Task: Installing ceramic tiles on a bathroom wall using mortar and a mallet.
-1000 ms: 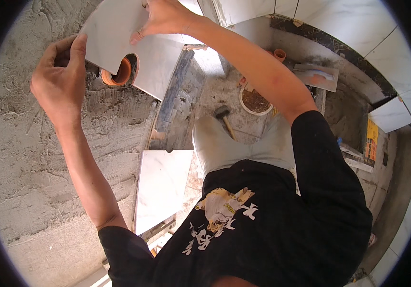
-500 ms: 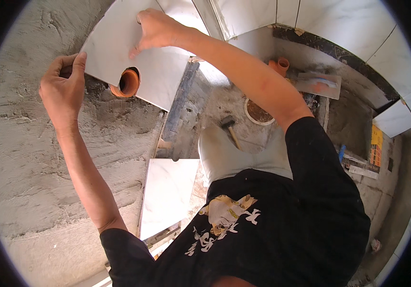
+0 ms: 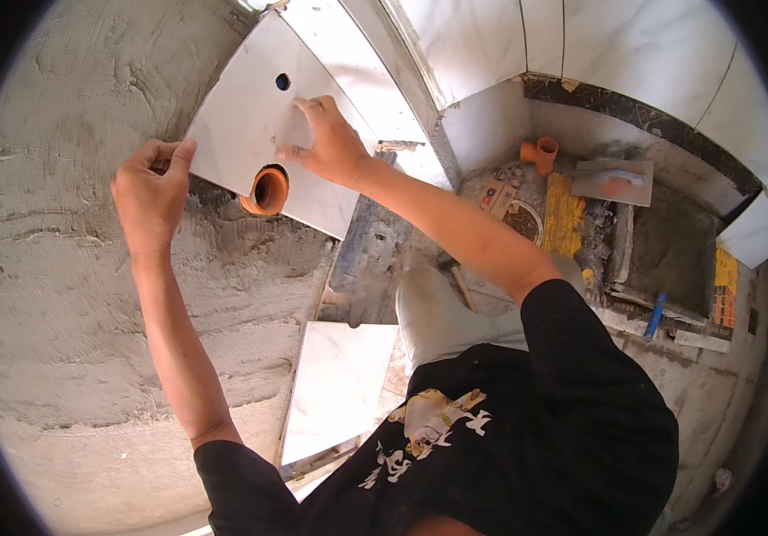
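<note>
A white marbled tile [image 3: 232, 116] lies against the rough cement surface at the upper left. Near its top is a small round hole [image 3: 283, 82]. An orange pipe end [image 3: 268, 190] pokes out at a cut-out in the tile's lower edge. My left hand [image 3: 153, 183] pinches the tile's left corner between thumb and curled fingers; what the fingertips do behind the edge is hidden. Flat over the tile's face, to the right of the pipe, my right hand [image 3: 332, 147] rests with thumb and fingers apart, holding nothing.
Another white tile [image 3: 335, 380] lies below. A dark-stained strip [image 3: 361, 241] runs along the cement's edge. Over to the right are an orange pipe fitting [image 3: 540, 154], a trowel [image 3: 613, 181], a blue-handled object [image 3: 655, 316] and a mortar-filled recess [image 3: 670, 250].
My right hand has slid down and right across the tile, uncovering the small hole. My left hand stays at the tile's corner. The whole view has shifted slightly.
</note>
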`<state>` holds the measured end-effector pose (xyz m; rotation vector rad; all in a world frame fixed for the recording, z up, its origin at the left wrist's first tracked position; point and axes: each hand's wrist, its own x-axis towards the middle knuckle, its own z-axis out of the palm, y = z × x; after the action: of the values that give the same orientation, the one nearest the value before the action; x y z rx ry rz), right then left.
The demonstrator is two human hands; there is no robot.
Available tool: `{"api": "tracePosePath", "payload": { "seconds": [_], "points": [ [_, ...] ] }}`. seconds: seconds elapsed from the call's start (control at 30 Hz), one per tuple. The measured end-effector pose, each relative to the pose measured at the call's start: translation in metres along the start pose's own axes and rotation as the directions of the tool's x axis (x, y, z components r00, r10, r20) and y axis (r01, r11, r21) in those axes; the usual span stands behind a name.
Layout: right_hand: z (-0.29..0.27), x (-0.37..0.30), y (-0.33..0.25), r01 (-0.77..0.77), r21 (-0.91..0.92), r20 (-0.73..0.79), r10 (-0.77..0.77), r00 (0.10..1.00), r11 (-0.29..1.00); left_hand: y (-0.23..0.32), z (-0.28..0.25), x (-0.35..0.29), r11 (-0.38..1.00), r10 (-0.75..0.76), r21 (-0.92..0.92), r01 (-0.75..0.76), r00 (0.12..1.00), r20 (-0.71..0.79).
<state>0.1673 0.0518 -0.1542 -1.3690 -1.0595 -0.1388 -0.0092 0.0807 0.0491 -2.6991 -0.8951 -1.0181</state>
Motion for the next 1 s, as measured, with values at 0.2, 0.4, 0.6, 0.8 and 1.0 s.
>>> {"api": "tracePosePath", "payload": {
  "seconds": [0.2, 0.4, 0.6, 0.8, 1.0],
  "points": [
    [0.000, -0.002, -0.011, -0.092, -0.007, 0.143, 0.092, 0.985, 0.996, -0.008, -0.003, 0.001, 0.996, -0.045, 0.073, 0.043, 0.999, 0.023],
    [0.017, -0.015, 0.001, -0.041, 0.054, 0.073, 0.037, 0.997, 0.998, -0.009, 0.002, -0.005, 0.995, -0.051, 0.084, 0.055, 0.998, -0.049],
    [0.038, -0.081, 0.027, -0.108, 0.056, 0.118, 0.101, 0.988, 0.993, -0.007, 0.005, -0.002, 0.995, -0.023, 0.100, 0.031, 0.996, -0.081],
    [0.047, -0.124, 0.035, -0.142, -0.009, 0.205, 0.141, 0.969, 0.990, -0.023, 0.010, -0.001, 0.994, 0.008, 0.110, 0.001, 0.997, -0.083],
    [0.046, -0.125, 0.033, -0.170, -0.023, 0.212, 0.170, 0.962, 0.985, -0.024, 0.015, -0.003, 0.984, 0.036, 0.177, -0.019, 0.995, -0.093]
  ]
}}
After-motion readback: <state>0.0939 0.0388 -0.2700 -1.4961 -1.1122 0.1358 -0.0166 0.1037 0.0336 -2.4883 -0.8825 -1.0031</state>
